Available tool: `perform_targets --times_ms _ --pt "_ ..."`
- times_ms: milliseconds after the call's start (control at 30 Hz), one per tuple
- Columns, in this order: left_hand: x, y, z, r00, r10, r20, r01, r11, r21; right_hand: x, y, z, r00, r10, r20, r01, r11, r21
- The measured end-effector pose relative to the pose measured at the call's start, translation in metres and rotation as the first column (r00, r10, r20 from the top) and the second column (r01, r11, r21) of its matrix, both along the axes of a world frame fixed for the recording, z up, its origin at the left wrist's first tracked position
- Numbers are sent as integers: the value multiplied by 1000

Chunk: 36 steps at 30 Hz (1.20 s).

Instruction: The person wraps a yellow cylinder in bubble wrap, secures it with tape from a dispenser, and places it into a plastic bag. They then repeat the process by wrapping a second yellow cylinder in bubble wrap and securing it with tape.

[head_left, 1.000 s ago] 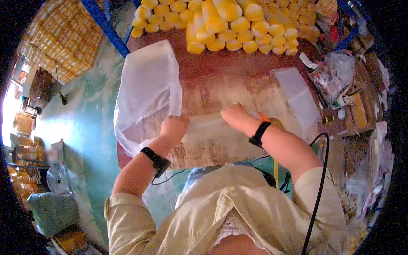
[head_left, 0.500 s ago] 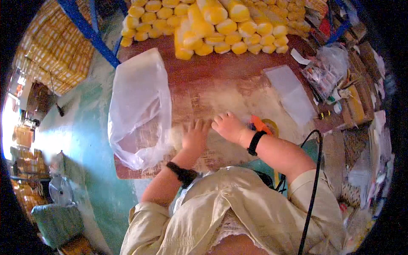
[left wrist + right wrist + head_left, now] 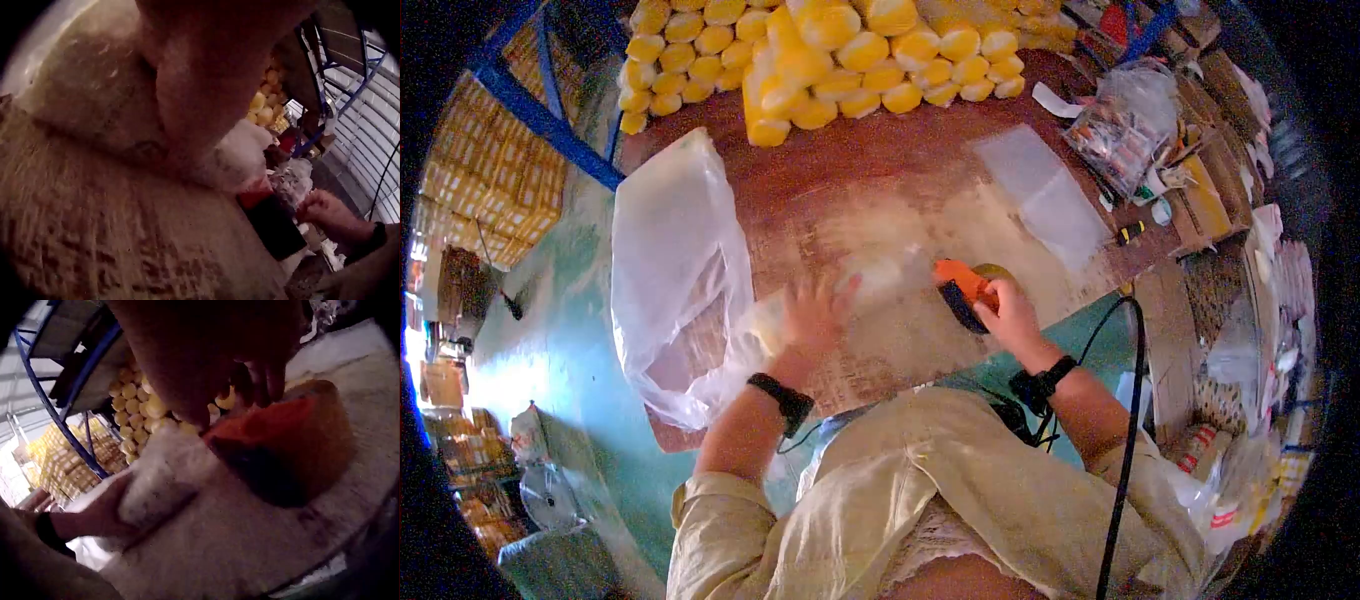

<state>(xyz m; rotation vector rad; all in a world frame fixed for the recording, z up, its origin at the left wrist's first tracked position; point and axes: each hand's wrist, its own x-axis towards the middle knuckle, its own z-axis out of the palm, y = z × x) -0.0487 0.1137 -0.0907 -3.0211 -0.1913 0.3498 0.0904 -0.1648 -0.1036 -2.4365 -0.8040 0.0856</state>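
Head view: L hand (image 3: 815,315), fingers spread flat, presses a filled clear bag (image 3: 870,280) onto the bench (image 3: 880,170), centre front. R hand (image 3: 1005,315), just right of the bag, curls its fingers on an orange tape dispenser (image 3: 962,290). Bag likely light, soft, slippery film; best held by flat palm pressure or at its end. Vs. 0.5 s ago: R hand then lay open beside the L hand on the bag and has since shifted right onto the dispenser. Big loose plastic bag (image 3: 675,270) left of the bag; yellow packs (image 3: 820,60) behind.
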Motion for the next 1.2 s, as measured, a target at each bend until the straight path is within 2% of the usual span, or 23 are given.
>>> perform_targets --times_ms 33,100,133,233,333,433,467,567,600,633,700,767,833,900,933,1033,1067,1167,1200 --pt "6 3 16 994 22 -110 -27 999 -41 -3 -3 -3 997 27 -70 -32 996 -77" --pt "14 15 11 996 -7 -84 1 997 -76 -7 -5 -9 973 71 -220 -119 969 -217" --pt "15 19 6 997 -15 -72 9 996 -93 -10 -6 -24 988 151 -31 -154 943 -294" --pt "14 25 -6 997 -74 0 74 995 -73 -13 -3 -33 996 77 -45 -89 911 -402" --pt "8 18 -16 997 -72 12 73 996 -43 -12 1 -46 997 39 67 -10 923 -384" --pt "0 1 -49 987 -91 132 58 970 238 -7 -2 -47 967 121 226 -59 962 -265" --pt "-2 0 -53 985 -98 141 62 969 239 -9 -7 -42 964 135 230 -68 958 -277" --pt "-1 -4 -43 987 -84 137 57 980 189 -20 -17 10 967 174 187 -125 960 -249" --pt "-1 -4 -26 992 -65 107 49 989 143 -24 -18 30 975 181 131 -155 970 -189" --pt "0 -3 -18 996 -46 76 38 995 97 -28 -17 41 990 143 4 -141 977 -162" --pt "5 4 -34 992 -63 105 50 990 130 -37 -14 64 971 46 -236 -76 990 -122" --pt "4 9 -53 983 -90 159 62 983 173 -44 4 85 903 19 -430 -51 997 -63" --pt "2 8 -60 960 -142 241 88 971 223 -42 20 80 753 103 -650 -30 992 123" --pt "-1 7 -58 955 -155 253 99 971 218 -41 48 80 548 170 -819 53 970 237" --pt "-2 7 -53 953 -158 258 103 971 216 -42 62 84 502 154 -851 103 966 236" --pt "-6 11 -40 951 -155 266 139 987 77 -37 93 84 558 184 -809 102 953 287" --pt "-4 11 -44 943 -151 297 131 988 87 -34 98 74 543 142 -828 192 938 287" --pt "-1 13 -57 922 -143 360 124 989 75 -18 94 31 447 -64 -892 134 991 -4" --pt "2 16 -56 921 -133 365 127 991 42 -25 94 28 384 -64 -921 212 977 21"
